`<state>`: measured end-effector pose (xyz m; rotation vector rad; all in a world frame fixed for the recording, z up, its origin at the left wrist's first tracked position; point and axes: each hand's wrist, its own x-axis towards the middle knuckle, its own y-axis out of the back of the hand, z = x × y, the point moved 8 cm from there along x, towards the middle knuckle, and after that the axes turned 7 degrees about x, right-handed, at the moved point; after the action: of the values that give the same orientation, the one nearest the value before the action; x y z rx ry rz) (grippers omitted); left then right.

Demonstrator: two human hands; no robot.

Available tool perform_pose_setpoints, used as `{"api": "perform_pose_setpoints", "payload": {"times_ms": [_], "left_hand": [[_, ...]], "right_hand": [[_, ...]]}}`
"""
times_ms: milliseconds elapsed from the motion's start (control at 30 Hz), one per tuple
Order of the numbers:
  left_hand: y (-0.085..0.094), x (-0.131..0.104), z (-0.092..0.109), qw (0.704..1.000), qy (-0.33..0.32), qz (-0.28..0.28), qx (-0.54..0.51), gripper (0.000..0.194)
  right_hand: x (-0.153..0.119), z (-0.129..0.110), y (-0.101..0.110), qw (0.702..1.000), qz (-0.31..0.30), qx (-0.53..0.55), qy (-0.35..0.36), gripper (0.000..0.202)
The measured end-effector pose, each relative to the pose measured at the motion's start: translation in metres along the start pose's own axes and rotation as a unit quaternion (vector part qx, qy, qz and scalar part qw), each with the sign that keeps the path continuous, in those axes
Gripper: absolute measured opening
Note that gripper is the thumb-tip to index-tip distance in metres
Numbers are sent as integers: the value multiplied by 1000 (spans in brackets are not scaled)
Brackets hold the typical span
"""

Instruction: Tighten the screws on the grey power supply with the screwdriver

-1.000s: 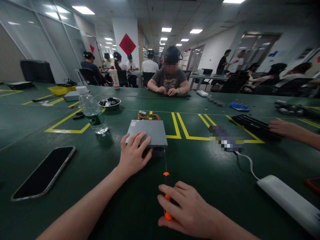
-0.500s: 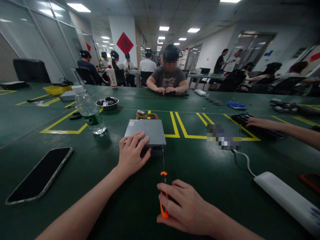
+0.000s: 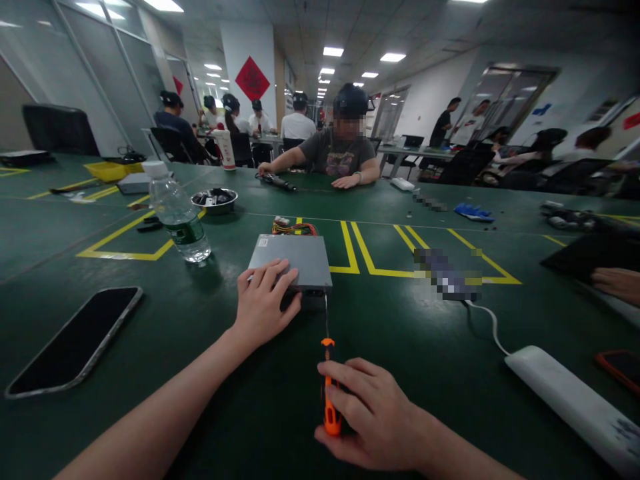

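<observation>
A grey metal computer power supply point(image 3: 295, 253) lies flat on the green table, its bundle of coloured cables point(image 3: 295, 228) behind it. My left hand point(image 3: 265, 297) holds it at the front left, fingers spread over the top and thumb at the front face. In my right hand point(image 3: 367, 410) is an orange and black screwdriver point(image 3: 330, 400), gripped by the handle between fingers and thumb. Its thin shaft points away from me and reaches the front right corner of the power supply. The tip is too small to make out against the casing.
To the left are a water bottle point(image 3: 183, 223), a phone point(image 3: 75, 340) and a metal bowl point(image 3: 215, 200) of small parts. A white power strip point(image 3: 570, 407) lies right. Across the table a person point(image 3: 340, 147) handles a dark tool point(image 3: 277, 181). Another person's hand point(image 3: 617, 283) is far right.
The screwdriver handle has turned slightly in my right hand; my left hand stays put. The person opposite has spread their hands apart. At right, another person's hand and a black object have shifted right and nearer.
</observation>
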<state>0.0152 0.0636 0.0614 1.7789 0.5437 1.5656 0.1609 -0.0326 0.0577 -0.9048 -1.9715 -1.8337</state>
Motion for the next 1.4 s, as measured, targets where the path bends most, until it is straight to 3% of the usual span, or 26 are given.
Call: {"api": "perform_pose_setpoints", "payload": {"times_ms": [233,467,733,933,1200,1400], "left_hand": [[-1,-1,0,1000,-3,-6,5,31],[-1,-1,0,1000,-1,-10,-1,32],[0,-1,0,1000,1,-10,4,32],[0,-1,0,1000,-2,-13,6,32],[1,0,-1,1000,1,-8,-3,32],[0,-1,-1,1000,3,-11,-1,31]], "right_hand": [[3,2,-13,994,-104,-24,-33,31],[0,-2,5,1000,20,-11,1,32],[6,-5,0,999,-40,-11,1,27],[1,-5,9,998,47,-21,19,17],[8,-6,3,1000,-19,-20,7,30],[4,-5,9,999,45,-18,16,19]]}}
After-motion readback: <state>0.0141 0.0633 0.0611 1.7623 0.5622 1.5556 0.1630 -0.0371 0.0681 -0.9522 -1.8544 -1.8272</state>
